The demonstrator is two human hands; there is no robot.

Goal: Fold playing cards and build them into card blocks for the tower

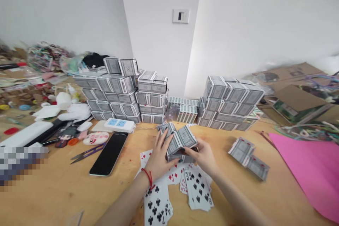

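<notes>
grey-backed cards (186,136) sit between spread left fingers (159,142) and right fingers (191,153) pinching their edge.

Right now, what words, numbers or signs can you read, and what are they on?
"7": left diamonds card
"7": clubs card
"4": black card beside it
"8": spades card
"5": black card behind it
"5": red card
"9" or upside-down "6": middle diamonds card
Too small or blurred: power strip, green-and-white boxes, cardboard box
</notes>
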